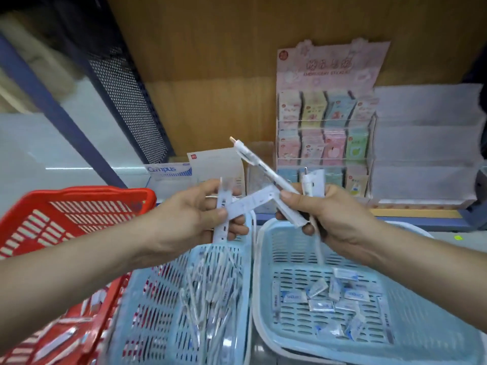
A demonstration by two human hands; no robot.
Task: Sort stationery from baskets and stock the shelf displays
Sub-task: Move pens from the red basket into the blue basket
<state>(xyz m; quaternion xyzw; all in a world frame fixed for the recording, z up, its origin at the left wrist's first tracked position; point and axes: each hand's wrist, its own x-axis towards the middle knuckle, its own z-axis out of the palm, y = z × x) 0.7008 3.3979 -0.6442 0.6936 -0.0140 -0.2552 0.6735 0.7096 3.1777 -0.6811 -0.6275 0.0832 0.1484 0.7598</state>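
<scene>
My left hand (200, 214) grips flat white packaged pens (246, 204) over the left blue basket (163, 312), which holds several clear-wrapped pens. My right hand (334, 217) grips a bundle of white pens (259, 164), one pointing up and left, above the right blue basket (411, 325). That basket holds several small wrapped erasers (350, 296). One white packet spans between both hands.
A red basket (79, 214) with packets stands at the left. On the wooden shelf behind are a pink sticker display rack (326, 122), a Campus box (171, 172) and a white tiered display (427, 143). A dark perforated shelf divider (126, 101) rises at the left.
</scene>
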